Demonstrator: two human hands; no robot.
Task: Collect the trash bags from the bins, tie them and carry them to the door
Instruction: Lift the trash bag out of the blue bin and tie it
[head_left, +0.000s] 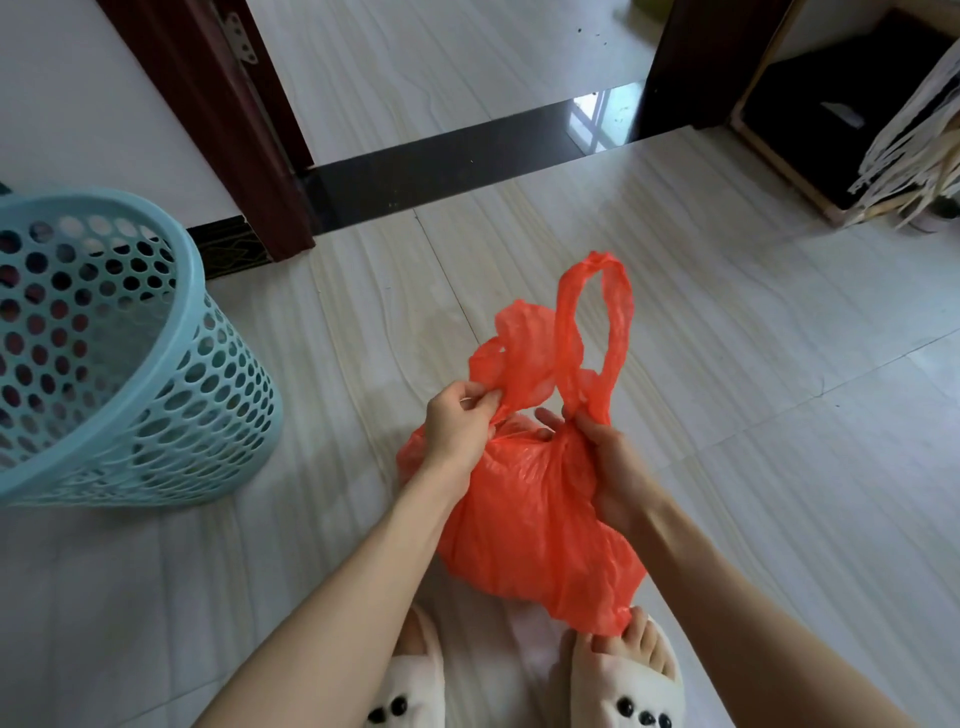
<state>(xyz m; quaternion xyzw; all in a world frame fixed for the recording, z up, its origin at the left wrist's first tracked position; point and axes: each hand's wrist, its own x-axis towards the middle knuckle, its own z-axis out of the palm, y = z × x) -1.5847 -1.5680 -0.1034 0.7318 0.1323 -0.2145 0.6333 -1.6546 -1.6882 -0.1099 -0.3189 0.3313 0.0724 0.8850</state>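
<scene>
A full orange-red plastic trash bag hangs in front of me above my feet. My left hand pinches the bag's crumpled left handle flap. Just to the right, my right hand grips the base of the other handle, whose long loop stands up above it. The bag's mouth is gathered between the two hands. A light blue perforated plastic bin stands on the floor at the left with no bag in it. The open doorway with a dark threshold strip lies straight ahead.
A dark red door frame rises between the bin and the doorway. At the far right stands a low wooden-edged shelf with pale strips hanging by it. My feet in white slippers stand on pale tiled floor.
</scene>
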